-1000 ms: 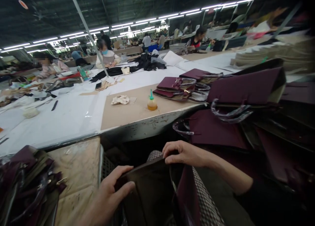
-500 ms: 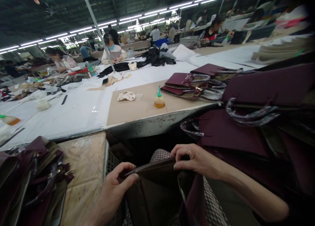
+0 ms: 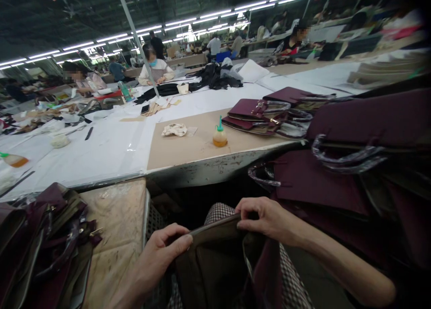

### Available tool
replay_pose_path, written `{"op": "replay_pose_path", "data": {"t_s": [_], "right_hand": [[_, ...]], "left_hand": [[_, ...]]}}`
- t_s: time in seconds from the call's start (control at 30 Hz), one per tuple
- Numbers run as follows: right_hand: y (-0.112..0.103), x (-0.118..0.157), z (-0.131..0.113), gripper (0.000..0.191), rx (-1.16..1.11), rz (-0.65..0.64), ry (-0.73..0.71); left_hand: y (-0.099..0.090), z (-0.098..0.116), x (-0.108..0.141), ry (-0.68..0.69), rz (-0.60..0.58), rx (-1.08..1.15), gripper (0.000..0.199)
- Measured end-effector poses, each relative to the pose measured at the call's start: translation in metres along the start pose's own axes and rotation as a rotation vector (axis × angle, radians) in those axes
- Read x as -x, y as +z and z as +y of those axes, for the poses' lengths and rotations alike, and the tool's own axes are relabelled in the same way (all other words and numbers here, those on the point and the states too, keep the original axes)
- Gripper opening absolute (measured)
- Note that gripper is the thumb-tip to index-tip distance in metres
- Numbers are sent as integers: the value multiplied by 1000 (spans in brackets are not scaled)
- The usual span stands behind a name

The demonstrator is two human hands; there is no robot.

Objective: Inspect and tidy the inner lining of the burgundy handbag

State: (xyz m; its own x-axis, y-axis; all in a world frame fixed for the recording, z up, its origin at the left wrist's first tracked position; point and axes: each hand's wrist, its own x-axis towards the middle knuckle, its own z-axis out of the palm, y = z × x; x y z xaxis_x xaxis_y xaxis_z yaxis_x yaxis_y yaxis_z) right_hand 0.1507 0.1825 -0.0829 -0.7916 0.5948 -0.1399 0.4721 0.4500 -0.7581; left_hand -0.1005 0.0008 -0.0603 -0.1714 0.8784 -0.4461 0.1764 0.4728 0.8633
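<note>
Head view: dark maroon bag (image 3: 218, 266) low at 6 o'clock in view, over checked cloth (image 3: 292, 277), mouth open, brown lining showing. Clock below centred on this bag. Left hand (image 3: 170, 244) pinching rim at 10 o'clock, thumb on the near side. Right hand (image 3: 257, 217) gripping rim at 1 o'clock, fingers curled. Stretch of rim between them nearly straight, tilted. Larger maroon bags (image 3: 316, 176) piled at 2 o'clock, handles wrapped in clear film; more maroon bags (image 3: 57, 246) heaped at 9. On the counter (image 3: 104, 156): bottle (image 3: 220, 138), green top, amber liquid, 12 o'clock; crumpled cloth (image 3: 174, 130), 11 o'clock.
</note>
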Motion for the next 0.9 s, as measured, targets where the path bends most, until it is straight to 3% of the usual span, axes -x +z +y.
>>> {"op": "replay_pose_path", "data": {"t_s": [0.13,0.4,0.73,0.9], "right_hand": [[0,2,-1,20,-28,-4,-17],[-1,7,-5,14,-45,24,-30],[6,9,-15,9,77,145,69],[13,9,-17,10,150,210,98]], "left_hand": [[3,0,0,-2,4,-36,36],[19,-10,4,140,220,-312,40],[25,-7,11,163,197,-289,42],[19,-2,10,117,107,-318,42]]}}
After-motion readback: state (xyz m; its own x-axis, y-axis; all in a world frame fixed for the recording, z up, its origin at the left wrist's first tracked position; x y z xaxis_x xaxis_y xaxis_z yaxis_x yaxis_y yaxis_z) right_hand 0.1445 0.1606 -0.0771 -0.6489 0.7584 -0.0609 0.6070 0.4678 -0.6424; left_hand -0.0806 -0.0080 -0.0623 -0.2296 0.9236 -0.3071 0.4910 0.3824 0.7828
